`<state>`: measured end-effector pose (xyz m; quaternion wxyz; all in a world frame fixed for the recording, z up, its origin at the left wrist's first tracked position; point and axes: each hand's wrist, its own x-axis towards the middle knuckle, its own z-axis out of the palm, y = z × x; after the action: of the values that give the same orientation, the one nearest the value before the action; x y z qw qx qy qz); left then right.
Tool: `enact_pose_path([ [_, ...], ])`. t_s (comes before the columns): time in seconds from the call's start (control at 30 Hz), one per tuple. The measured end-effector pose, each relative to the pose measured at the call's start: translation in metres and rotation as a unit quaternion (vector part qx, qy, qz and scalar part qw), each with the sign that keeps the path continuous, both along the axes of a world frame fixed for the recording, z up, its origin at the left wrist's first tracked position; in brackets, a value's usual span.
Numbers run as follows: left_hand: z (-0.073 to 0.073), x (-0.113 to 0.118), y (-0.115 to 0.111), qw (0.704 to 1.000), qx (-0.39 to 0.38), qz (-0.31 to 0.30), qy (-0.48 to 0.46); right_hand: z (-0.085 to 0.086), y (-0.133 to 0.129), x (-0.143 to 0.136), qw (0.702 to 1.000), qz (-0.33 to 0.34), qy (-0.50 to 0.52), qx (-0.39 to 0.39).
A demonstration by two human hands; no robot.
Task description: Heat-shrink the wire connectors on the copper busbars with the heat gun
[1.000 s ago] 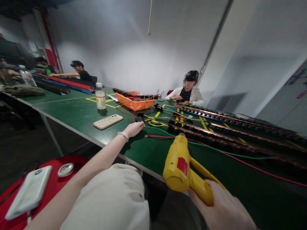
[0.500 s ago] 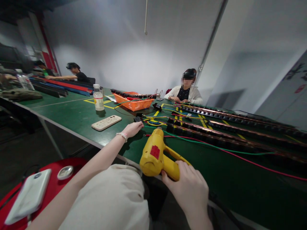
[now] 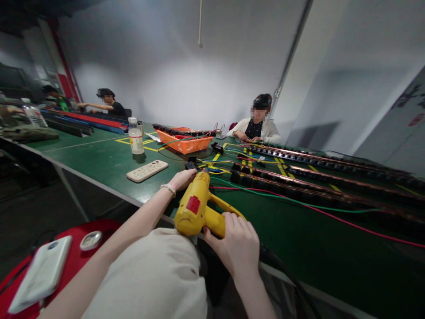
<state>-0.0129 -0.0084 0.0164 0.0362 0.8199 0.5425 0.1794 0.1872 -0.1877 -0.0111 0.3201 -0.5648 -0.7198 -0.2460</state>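
My right hand (image 3: 236,241) is wrapped round the handle of a yellow heat gun (image 3: 192,206) with a red label on its side. The gun's nozzle points away from me, close to the fingers of my left hand (image 3: 183,179). Those fingers are closed at the ends of several coloured wires (image 3: 217,170), beside a black connector (image 3: 191,164). The gun's nozzle partly covers the fingertips, so what they pinch is hidden. A green wire (image 3: 252,191) and a red wire (image 3: 318,215) trail off to the right.
Long copper-and-black bar assemblies (image 3: 285,182) lie across the green table (image 3: 99,155). An orange basket (image 3: 186,145), a bottle (image 3: 135,136) and a phone-shaped case (image 3: 147,171) stand near my left. One person (image 3: 254,126) sits opposite; a red stool (image 3: 109,223) bears a white phone (image 3: 43,270).
My right hand has moved the heat gun leftward, bringing its nozzle up to my left fingers. My left hand has shifted slightly left.
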Motion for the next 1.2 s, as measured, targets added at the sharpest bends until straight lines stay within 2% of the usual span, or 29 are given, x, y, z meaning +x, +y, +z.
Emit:
enact_pose_path([
  [0.43,0.004,0.001,-0.004,0.999,-0.016,0.034,0.007,-0.002,0.000,0.007,1.000,0.030,-0.002,0.005],
  [0.7,0.001,0.001,0.001,0.998,-0.021,0.055,-0.002,-0.004,0.001,0.010,0.999,0.042,0.007,0.023],
  [1.0,-0.004,0.000,0.007,0.997,-0.006,0.080,0.014,0.001,-0.002,0.024,0.998,0.057,0.008,0.011],
  [1.2,-0.006,0.000,0.006,0.997,0.033,0.068,0.028,0.002,-0.009,0.040,0.999,0.041,-0.004,0.007],
])
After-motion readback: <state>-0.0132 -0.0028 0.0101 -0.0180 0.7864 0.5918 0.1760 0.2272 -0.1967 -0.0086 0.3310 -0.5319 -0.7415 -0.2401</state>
